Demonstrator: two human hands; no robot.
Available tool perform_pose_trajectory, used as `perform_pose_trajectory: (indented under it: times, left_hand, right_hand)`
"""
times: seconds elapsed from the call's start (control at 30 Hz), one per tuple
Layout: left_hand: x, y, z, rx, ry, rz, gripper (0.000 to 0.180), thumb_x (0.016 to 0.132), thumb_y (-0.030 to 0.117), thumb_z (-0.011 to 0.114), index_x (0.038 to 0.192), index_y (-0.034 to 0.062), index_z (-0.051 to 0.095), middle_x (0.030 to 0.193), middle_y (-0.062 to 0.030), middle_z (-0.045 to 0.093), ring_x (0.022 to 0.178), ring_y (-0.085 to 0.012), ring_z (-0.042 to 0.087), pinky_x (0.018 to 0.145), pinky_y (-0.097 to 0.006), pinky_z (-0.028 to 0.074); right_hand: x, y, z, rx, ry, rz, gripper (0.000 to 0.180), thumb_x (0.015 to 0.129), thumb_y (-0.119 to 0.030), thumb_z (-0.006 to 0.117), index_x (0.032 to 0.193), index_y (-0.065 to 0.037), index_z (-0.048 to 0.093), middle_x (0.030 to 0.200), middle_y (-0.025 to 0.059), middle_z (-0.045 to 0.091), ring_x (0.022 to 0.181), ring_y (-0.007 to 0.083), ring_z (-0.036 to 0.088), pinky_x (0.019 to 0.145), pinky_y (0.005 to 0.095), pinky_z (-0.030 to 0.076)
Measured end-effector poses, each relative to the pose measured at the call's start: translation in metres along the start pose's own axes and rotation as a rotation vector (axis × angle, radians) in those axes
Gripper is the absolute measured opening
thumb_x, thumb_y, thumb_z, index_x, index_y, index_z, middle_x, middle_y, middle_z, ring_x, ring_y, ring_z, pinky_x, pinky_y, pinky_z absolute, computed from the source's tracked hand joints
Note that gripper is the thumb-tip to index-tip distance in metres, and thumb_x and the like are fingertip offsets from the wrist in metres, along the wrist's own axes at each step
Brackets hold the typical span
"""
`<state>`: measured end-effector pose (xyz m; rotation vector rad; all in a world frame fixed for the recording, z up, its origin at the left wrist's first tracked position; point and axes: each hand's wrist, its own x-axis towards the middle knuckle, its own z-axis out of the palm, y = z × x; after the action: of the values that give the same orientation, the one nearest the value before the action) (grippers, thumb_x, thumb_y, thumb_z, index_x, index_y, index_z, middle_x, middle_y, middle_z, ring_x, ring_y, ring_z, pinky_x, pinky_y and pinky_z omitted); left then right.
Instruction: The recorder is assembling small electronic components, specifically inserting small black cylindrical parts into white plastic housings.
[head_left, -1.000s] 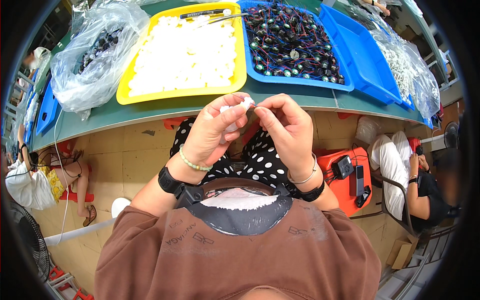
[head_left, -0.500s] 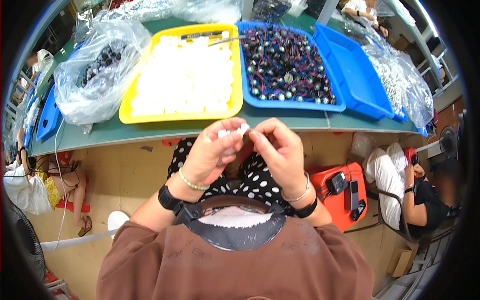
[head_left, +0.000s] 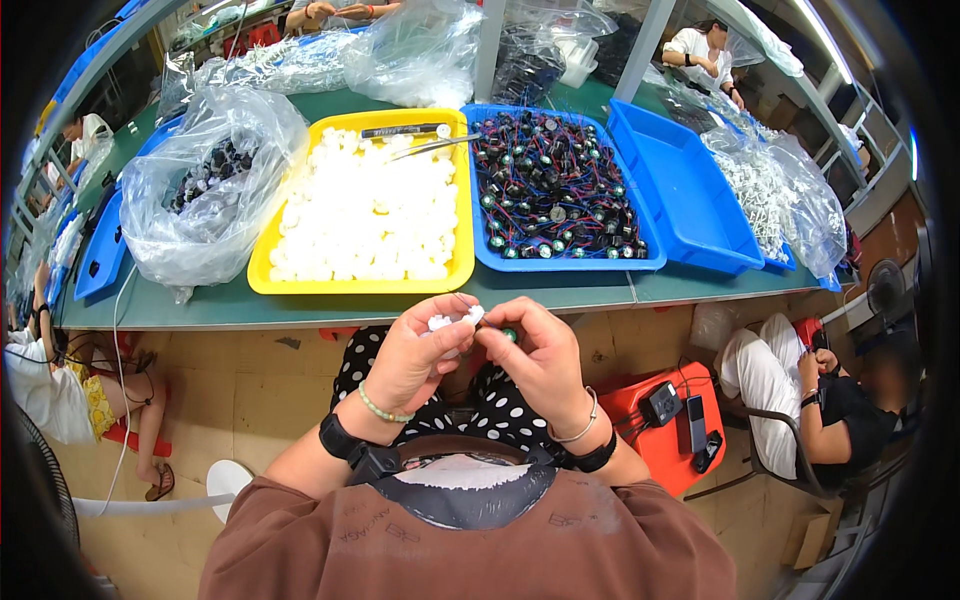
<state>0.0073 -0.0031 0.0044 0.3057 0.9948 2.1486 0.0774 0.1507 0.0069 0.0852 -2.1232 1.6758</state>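
In front of my body, below the table edge, both hands are close together. My left hand (head_left: pixel 412 350) is closed around several small white plastic parts (head_left: pixel 440 322), one of them pinched at the fingertips. The fingers of my right hand (head_left: pixel 545 358) grip a small round component with a green face (head_left: pixel 510 334), next to that white part. Whether the two pieces touch is too small to tell. Ahead is a yellow tray (head_left: pixel 360 286) of white plastic parts (head_left: pixel 370 215). A blue tray (head_left: pixel 570 265) beside it holds round black components with red and blue wires (head_left: pixel 560 180).
Tweezers (head_left: pixel 430 148) and a dark pen (head_left: pixel 395 131) lie on the yellow tray. A plastic bag of black parts (head_left: pixel 215 175) stands left; another blue tray (head_left: pixel 735 262) is right. A red stool (head_left: pixel 650 425) carries electronic devices. A seated person (head_left: pixel 850 410) is at right.
The trays and table appear lower in the picture, as the view has tilted up. The green-faced component now shows in my right fingers. My hands remain close together.
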Motion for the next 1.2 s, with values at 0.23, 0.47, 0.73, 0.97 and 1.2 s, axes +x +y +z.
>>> perform_pose_trajectory:
  times: [0.23, 0.47, 0.73, 0.97, 1.2]
  left_hand:
    - [0.000, -0.002, -0.005, -0.052, -0.062, 0.004, 0.027, 0.085, 0.006, 0.065, 0.111, 0.0029, 0.057, 0.090, -0.0003, 0.059, 0.070, -0.0026, 0.051, 0.050, -0.014, 0.036]
    - [0.000, 0.003, -0.001, -0.058, -0.040, -0.029, 0.027, 0.086, 0.007, 0.064, 0.111, 0.0029, 0.057, 0.087, 0.0005, 0.058, 0.071, -0.0027, 0.052, 0.051, -0.014, 0.036]
    - [0.003, 0.001, 0.001, -0.028, -0.039, -0.042, 0.024, 0.085, 0.013, 0.066, 0.107, 0.0055, 0.057, 0.085, 0.0021, 0.056, 0.069, -0.0011, 0.050, 0.047, -0.012, 0.034]
    - [0.003, 0.002, 0.003, -0.034, -0.024, -0.053, 0.022, 0.086, 0.015, 0.066, 0.105, 0.0062, 0.058, 0.077, 0.0039, 0.055, 0.065, 0.0008, 0.048, 0.047, -0.012, 0.033]
    - [0.001, -0.001, -0.002, -0.062, -0.060, -0.058, 0.023, 0.088, 0.011, 0.062, 0.110, 0.0038, 0.057, 0.083, 0.0008, 0.057, 0.070, -0.0018, 0.050, 0.050, -0.013, 0.035]
  right_hand:
    - [0.002, -0.008, -0.001, -0.093, 0.016, -0.089, 0.006, 0.082, 0.000, 0.064, 0.088, 0.001, 0.060, 0.085, 0.0048, 0.059, 0.064, 0.0068, 0.054, 0.054, 0.0193, 0.043]
    - [0.004, -0.005, 0.001, -0.058, 0.038, -0.125, 0.005, 0.083, -0.001, 0.063, 0.087, 0.000, 0.060, 0.083, 0.0053, 0.060, 0.064, 0.0085, 0.057, 0.052, 0.0198, 0.042]
    - [0.003, -0.003, 0.000, -0.035, 0.013, -0.114, 0.004, 0.085, -0.002, 0.061, 0.088, -0.001, 0.058, 0.082, 0.0059, 0.061, 0.068, 0.0108, 0.060, 0.056, 0.0212, 0.045]
    - [0.003, 0.002, 0.000, 0.024, -0.010, -0.035, 0.006, 0.086, -0.004, 0.062, 0.090, -0.002, 0.058, 0.081, 0.0042, 0.062, 0.067, 0.0069, 0.058, 0.053, 0.0196, 0.042]
    - [0.001, 0.002, 0.002, 0.046, 0.008, -0.099, 0.007, 0.086, -0.003, 0.062, 0.090, -0.001, 0.057, 0.081, 0.0042, 0.062, 0.066, 0.0078, 0.058, 0.055, 0.0198, 0.043]
